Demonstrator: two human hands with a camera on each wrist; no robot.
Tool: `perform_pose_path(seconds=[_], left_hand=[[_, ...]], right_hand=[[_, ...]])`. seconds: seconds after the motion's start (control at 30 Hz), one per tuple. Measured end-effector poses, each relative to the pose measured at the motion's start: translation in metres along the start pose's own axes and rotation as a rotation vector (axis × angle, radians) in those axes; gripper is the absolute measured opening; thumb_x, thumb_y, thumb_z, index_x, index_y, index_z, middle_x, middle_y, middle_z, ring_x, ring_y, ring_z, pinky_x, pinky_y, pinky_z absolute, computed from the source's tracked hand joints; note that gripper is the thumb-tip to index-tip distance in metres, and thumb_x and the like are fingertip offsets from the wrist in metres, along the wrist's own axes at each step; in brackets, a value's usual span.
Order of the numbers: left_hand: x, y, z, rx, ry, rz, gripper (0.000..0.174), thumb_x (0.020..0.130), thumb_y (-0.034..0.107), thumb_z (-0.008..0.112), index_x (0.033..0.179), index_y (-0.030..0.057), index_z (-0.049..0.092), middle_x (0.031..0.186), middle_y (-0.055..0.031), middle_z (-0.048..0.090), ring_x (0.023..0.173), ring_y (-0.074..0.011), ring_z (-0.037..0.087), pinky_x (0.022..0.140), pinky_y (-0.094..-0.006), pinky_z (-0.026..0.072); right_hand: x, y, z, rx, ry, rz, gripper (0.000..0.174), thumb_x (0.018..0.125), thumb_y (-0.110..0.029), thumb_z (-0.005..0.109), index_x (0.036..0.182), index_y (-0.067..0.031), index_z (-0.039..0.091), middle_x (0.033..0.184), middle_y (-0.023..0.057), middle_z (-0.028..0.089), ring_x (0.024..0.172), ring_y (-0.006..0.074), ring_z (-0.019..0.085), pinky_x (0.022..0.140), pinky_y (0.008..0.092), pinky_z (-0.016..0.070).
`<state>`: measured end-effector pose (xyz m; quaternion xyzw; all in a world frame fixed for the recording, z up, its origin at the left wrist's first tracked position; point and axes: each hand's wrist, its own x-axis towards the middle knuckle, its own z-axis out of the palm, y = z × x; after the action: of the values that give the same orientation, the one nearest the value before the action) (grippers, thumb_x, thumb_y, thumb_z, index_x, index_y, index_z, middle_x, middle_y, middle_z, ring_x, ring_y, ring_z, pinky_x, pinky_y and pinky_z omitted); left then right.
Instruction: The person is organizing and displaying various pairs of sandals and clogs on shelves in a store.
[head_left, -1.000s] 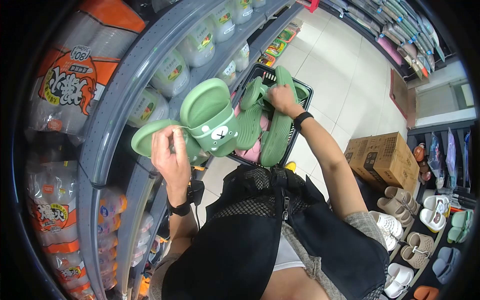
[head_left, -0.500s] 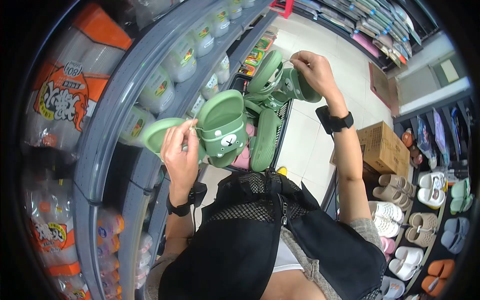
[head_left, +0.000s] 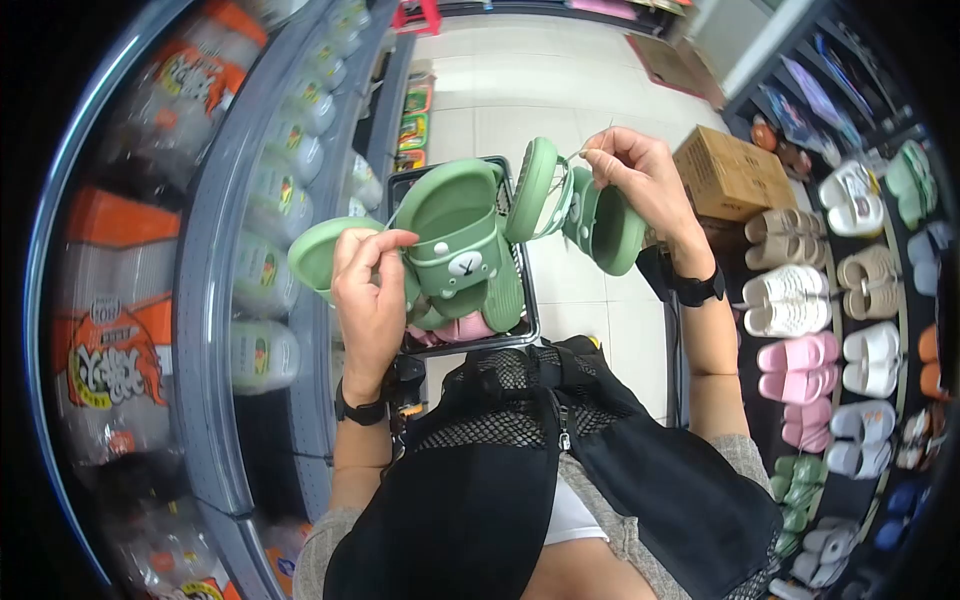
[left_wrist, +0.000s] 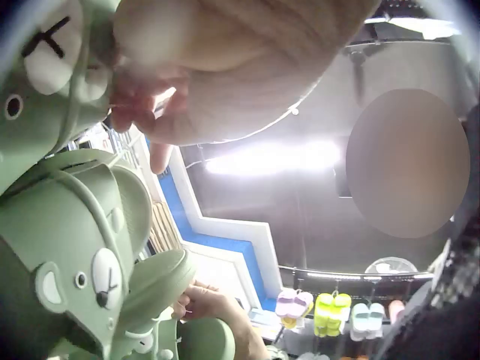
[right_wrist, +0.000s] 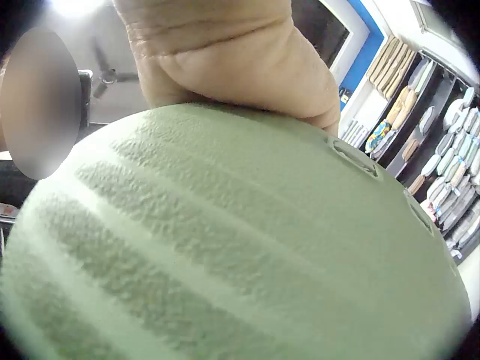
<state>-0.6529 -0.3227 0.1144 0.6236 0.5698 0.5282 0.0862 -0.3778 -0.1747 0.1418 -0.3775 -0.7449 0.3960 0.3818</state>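
My left hand [head_left: 368, 300] pinches the thin cord that ties a pair of green bear-face clogs [head_left: 452, 240], which hang over the basket [head_left: 536, 318]. One clog shows its bear face and open heel; its mate is partly behind my hand. On the right, my right hand [head_left: 645, 190] pinches the tie of a second, similar green pair [head_left: 615, 228], hanging past the basket's right side. In the right wrist view a ridged green sole [right_wrist: 225, 225] fills most of the picture below the hand. Inside the basket lie more green slippers [head_left: 503, 295] and something pink [head_left: 466, 328].
A grey shelf [head_left: 215, 330] with plastic tubs [head_left: 265, 355] and bagged cups [head_left: 105, 350] runs along my left. Racks of slippers [head_left: 790, 300] line the right, beside a cardboard box [head_left: 735, 175]. Tiled floor [head_left: 500, 80] stretches ahead, with a red stool [head_left: 417, 15] at its far end.
My right hand has come up out of the basket, lifting a green pair by its tie and carrying it right. The left hand keeps its pair. The head view has turned.
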Motion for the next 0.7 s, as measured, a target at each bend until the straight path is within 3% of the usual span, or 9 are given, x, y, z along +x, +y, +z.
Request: perform_pose_path(seconds=[0.07,0.13,0.17,0.23,0.33,0.43,0.57,0.6,0.7], left_hand=[[0.005,0.009,0.012,-0.034,-0.087,-0.065,0.019,0.079,0.003,0.06,0.097,0.0009,0.065,0.086,-0.0095,0.05,0.084,-0.0231,0.051,0.076,-0.0327,0.0412],[0.008,0.025,0.029,0.003,-0.13,0.016,0.024,0.077,0.009,0.064,0.1,0.0007,0.064,0.088,-0.0099,0.049,0.086,-0.0241,0.05,0.077,-0.034,0.0408],[0.009,0.032,0.036,0.052,-0.153,0.078,0.031,0.076,0.014,0.069,0.103,0.0006,0.064,0.089,-0.0103,0.048,0.088,-0.0252,0.049,0.078,-0.0352,0.0404],[0.005,0.038,0.053,0.098,-0.201,0.244,0.062,0.063,0.034,0.082,0.109,-0.0021,0.06,0.091,-0.0109,0.048,0.089,-0.0275,0.046,0.079,-0.0384,0.0399],[-0.008,0.058,0.08,0.117,-0.271,0.34,0.071,0.058,0.04,0.083,0.109,-0.0042,0.059,0.091,-0.0119,0.048,0.088,-0.0282,0.046,0.079,-0.0392,0.0398],[-0.027,0.067,0.115,0.09,-0.342,0.38,0.073,0.058,0.04,0.083,0.11,-0.0048,0.059,0.091,-0.0119,0.048,0.088,-0.0281,0.046,0.078,-0.039,0.0397],[-0.059,0.091,0.159,-0.056,-0.411,0.387,0.051,0.068,0.033,0.079,0.101,-0.0023,0.062,0.089,-0.0117,0.047,0.086,-0.0277,0.045,0.076,-0.0386,0.0393],[-0.067,0.099,0.167,-0.116,-0.415,0.367,0.038,0.074,0.027,0.075,0.095,-0.0021,0.063,0.087,-0.0114,0.047,0.086,-0.0271,0.045,0.075,-0.0377,0.0391],[-0.087,0.128,0.191,-0.218,-0.484,0.345,0.033,0.077,0.024,0.073,0.095,-0.0027,0.063,0.085,-0.011,0.047,0.085,-0.0267,0.045,0.076,-0.037,0.0389]], right_hand=[[-0.02,-0.006,-0.009,0.07,0.03,0.014,0.015,0.089,-0.012,0.059,0.087,0.0015,0.064,0.073,-0.0001,0.06,0.062,0.0065,0.052,0.057,0.0218,0.0433],[-0.04,-0.013,-0.018,0.114,0.072,0.028,0.014,0.089,-0.012,0.059,0.088,0.0011,0.064,0.074,-0.0004,0.059,0.062,0.0062,0.052,0.057,0.0217,0.0433],[-0.05,-0.017,-0.022,0.165,0.085,0.037,0.013,0.089,-0.011,0.059,0.088,0.0007,0.064,0.074,-0.0006,0.059,0.061,0.0059,0.051,0.057,0.0216,0.0432],[-0.07,-0.021,-0.029,0.186,0.141,0.058,0.012,0.089,-0.01,0.058,0.09,0.0007,0.064,0.074,0.0,0.06,0.061,0.0052,0.051,0.058,0.0208,0.0436],[-0.102,-0.023,-0.041,0.384,0.19,0.064,0.013,0.09,-0.01,0.058,0.092,0.0016,0.064,0.077,0.0022,0.062,0.061,0.0055,0.054,0.058,0.0191,0.0445],[-0.142,-0.026,-0.053,0.468,0.256,0.093,0.013,0.09,-0.01,0.058,0.092,0.0013,0.064,0.075,0.0016,0.061,0.061,0.0057,0.054,0.057,0.0189,0.0445],[-0.202,-0.03,-0.074,0.558,0.285,0.126,0.012,0.089,-0.009,0.059,0.092,0.0023,0.064,0.072,0.0009,0.059,0.06,0.0054,0.053,0.055,0.0196,0.0452],[-0.219,-0.03,-0.081,0.589,0.304,0.15,0.013,0.088,-0.008,0.06,0.091,0.0029,0.064,0.071,0.0007,0.058,0.061,0.0051,0.053,0.054,0.0198,0.0454],[-0.278,-0.028,-0.107,0.58,0.363,0.178,0.013,0.088,-0.009,0.06,0.092,0.0029,0.064,0.071,0.0005,0.058,0.06,0.0049,0.052,0.053,0.0198,0.0454]])
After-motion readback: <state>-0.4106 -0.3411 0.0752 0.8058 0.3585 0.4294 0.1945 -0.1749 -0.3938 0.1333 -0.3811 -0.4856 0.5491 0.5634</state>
